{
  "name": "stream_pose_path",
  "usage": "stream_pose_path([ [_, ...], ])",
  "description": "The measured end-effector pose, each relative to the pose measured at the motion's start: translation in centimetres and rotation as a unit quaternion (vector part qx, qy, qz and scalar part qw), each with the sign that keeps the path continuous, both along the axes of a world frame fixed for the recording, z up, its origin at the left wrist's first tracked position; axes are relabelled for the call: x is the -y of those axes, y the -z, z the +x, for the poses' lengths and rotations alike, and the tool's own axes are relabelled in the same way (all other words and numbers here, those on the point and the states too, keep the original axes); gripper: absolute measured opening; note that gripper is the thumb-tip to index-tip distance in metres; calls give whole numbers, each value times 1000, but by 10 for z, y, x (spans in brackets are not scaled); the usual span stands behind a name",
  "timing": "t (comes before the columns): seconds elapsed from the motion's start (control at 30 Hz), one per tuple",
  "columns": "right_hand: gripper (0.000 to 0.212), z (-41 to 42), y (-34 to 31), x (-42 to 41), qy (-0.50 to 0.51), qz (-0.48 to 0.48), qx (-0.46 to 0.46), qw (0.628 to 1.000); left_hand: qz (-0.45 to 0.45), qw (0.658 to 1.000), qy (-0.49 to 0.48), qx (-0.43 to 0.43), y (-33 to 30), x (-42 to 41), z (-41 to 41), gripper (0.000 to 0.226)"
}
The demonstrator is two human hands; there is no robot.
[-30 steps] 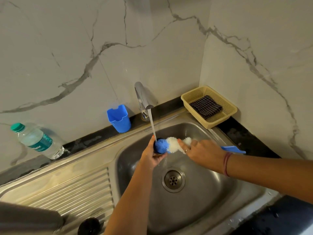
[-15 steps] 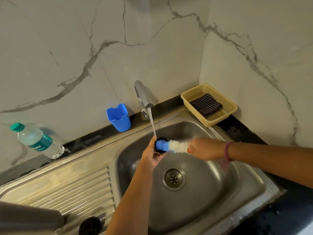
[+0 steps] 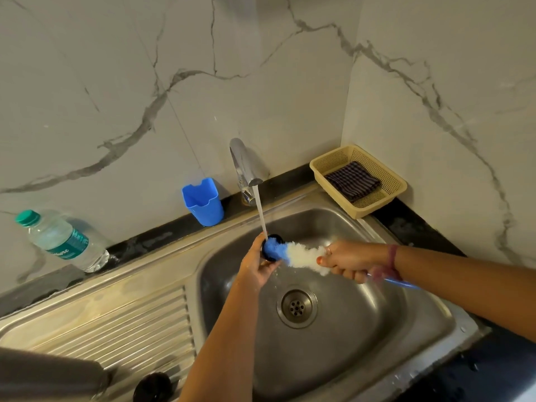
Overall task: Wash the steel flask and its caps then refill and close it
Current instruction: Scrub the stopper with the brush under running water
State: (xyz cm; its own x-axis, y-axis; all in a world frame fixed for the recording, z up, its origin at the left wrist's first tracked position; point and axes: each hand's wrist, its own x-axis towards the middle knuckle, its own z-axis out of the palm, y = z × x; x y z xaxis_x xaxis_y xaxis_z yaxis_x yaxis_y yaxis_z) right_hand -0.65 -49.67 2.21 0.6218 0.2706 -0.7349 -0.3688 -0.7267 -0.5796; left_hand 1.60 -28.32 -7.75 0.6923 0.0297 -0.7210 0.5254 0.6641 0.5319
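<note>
You are scrubbing one of the flask's caps. Your left hand holds the small dark cap over the sink, right under the stream from the tap. Your right hand has its grip closed round the brush, just behind the white bristles, with the blue tip pushed into the cap. Next, I judge, you should turn the cap against the bristles, then rinse it. A dark round thing, perhaps the other cap, lies on the drainboard. Since a second ago, your right hand has slid back, baring more bristle, and the brush sits deeper.
</note>
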Motion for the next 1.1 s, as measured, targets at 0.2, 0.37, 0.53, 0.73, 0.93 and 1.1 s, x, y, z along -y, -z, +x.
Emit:
stream_pose_path([
  [0.2, 36, -30, -16, 35, -189, -155, 244, 938, 37, 999, -6, -12, 11, -10, -7, 41],
  [0.37, 40, -60, 13, 63, -123, -180, 277, 936, 152, 987, 41, -27, 20, -17, -6, 45],
  [0.53, 37, -80, 47, 62, -54, -212, 311, 925, 326, 934, 145, -18, 28, -16, -18, 63],
  [0.73, 41, -90, 53, 39, -16, -179, 309, 934, 350, 922, 164, 32, 34, -21, -39, 55],
  [0.93, 36, -79, 61, 16, 89, -59, 207, 973, 264, 951, 160, 30, 27, -15, -45, 12],
  [1.1, 33, -67, 41, -14, 51, -66, 220, 972, 342, 912, 216, 66, 21, -14, -38, 22],
])
